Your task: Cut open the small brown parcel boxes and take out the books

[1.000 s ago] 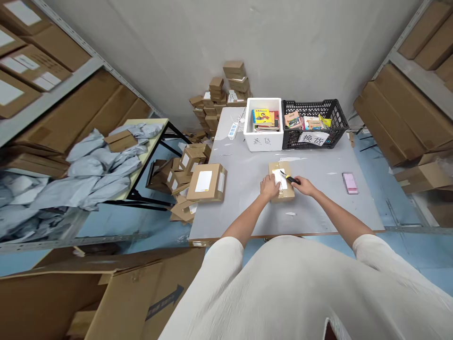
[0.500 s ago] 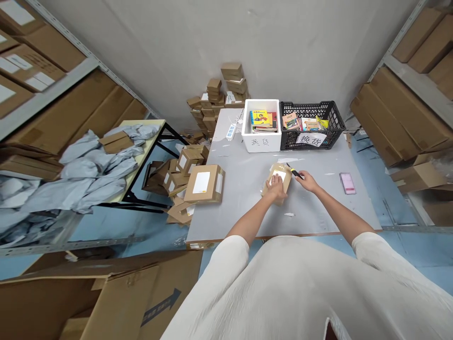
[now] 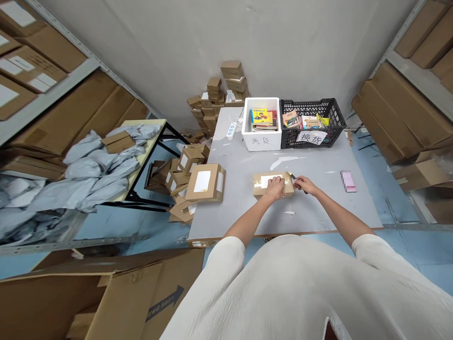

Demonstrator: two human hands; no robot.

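A small taped cardboard box (image 3: 260,189) with a white label lies lengthwise across the grey table (image 3: 240,215). My left hand (image 3: 275,188) rests on its top, fingers spread over the label. In my right hand (image 3: 306,184) is a utility knife (image 3: 293,177) with a black and yellow handle. The knife's front end is at the right end of the box; whether the blade touches the cardboard I cannot tell.
A larger labelled box (image 3: 205,183) sits at the table's left edge. At the back stand a white bin (image 3: 262,141) and a black crate (image 3: 311,138), both holding books. A phone-like pink item (image 3: 348,181) lies right. Grey parcels (image 3: 95,165) cover a side table.
The small box has turned from upright-slanting to lying crosswise, its left end swinging out left. My left hand stays on it, and the knife has moved slightly down to its right end.
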